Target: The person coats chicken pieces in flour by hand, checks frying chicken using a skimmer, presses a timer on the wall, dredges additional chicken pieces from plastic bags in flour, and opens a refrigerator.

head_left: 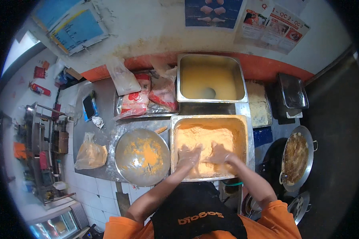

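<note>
Powder tray [242, 132] lies lengthwise left-right.

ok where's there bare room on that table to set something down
Bare grey tabletop shows between the bowl and tan plastic bag, running up between the dark phone-like slab and the tray of packs. Crowded: around the powder pan, with bowl close left, liquid pan behind.

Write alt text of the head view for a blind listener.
A person's left hand and right hand are in a rectangular metal pan of pale orange powder. A round metal bowl sits left of it; behind, another pan holds yellowish liquid.
</note>
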Demonstrator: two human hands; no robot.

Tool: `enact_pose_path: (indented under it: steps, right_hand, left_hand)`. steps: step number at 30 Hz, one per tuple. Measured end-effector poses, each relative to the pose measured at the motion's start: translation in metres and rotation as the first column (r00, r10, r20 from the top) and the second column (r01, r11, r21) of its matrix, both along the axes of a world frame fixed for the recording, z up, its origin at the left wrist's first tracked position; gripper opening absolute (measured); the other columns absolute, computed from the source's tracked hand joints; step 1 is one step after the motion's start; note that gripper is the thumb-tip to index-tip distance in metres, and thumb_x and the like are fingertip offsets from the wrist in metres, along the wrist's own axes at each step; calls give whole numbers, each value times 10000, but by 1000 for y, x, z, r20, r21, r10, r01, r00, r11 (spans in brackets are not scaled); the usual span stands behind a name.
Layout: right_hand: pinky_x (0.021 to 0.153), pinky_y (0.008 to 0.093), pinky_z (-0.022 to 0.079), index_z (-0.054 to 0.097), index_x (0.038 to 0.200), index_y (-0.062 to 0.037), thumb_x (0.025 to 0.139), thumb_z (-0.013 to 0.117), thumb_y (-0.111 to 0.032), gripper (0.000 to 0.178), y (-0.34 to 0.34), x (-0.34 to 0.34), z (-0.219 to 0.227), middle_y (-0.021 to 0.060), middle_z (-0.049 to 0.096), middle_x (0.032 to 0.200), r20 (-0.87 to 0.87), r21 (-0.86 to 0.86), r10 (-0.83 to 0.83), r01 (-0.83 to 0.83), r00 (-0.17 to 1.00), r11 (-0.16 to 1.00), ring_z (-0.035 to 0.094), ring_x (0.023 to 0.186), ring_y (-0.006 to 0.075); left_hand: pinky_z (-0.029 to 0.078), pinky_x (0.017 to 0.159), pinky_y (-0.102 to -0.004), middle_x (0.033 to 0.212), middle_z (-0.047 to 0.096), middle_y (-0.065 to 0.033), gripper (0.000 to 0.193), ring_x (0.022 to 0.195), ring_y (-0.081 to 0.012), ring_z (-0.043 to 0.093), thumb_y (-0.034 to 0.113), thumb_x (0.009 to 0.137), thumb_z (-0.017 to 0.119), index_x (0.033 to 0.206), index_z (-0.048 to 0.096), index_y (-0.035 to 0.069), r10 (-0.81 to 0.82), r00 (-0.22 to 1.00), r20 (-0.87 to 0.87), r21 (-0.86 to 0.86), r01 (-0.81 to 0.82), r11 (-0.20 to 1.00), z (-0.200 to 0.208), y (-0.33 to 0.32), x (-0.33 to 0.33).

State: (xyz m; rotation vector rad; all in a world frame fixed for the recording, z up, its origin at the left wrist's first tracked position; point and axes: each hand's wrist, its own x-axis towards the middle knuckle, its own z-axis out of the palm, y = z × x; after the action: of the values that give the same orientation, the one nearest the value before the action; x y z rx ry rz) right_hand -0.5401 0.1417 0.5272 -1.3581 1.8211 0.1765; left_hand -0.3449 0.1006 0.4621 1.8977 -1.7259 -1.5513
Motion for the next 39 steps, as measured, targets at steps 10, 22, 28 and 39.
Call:
enact_pose_path:
  steps: [10,22,28,39]
  right_hand:
    - [960,376,539,673,1261,-32,748,908,-331,639,7,-30,32,139,748,1155,378,-140,-223,293,898,946,685,1025,228]
    - [1095,405,460,581,1432,-16,918,715,-426,672,-65,-7,-3,238,676,1331,394,-73,-75,112,916,991,618,1253,329]
    - [1107,457,462,571,1403,14,854,741,-507,776,-11,-47,48,310,628,1374,215,7,16,-18,976,1000,617,1279,387]
    - [954,384,546,638,1296,-13,735,901,-323,693,-12,10,56,192,735,1171,476,-296,-272,444,836,846,693,1050,262]
  left_hand:
    - [519,888,-425,1024,696,-150,499,965,-267,666,412,1010,608,1230,643,-34,172,915,-364,329,-46,943,54,-39,-21]
    - [453,989,-414,1233,687,-143,661,1132,-258,614,571,1047,505,1266,663,-32,322,869,-375,269,-230,935,32,-63,-16]
    - [406,1117,-458,1355,623,-286,833,1258,-428,585,701,1040,324,1423,592,12,-265,960,-85,64,271,960,87,-5,5]
    - [540,793,-389,1053,687,-136,422,993,-213,651,321,1011,640,1271,607,-10,-108,986,-131,109,122,987,-11,-36,-3]
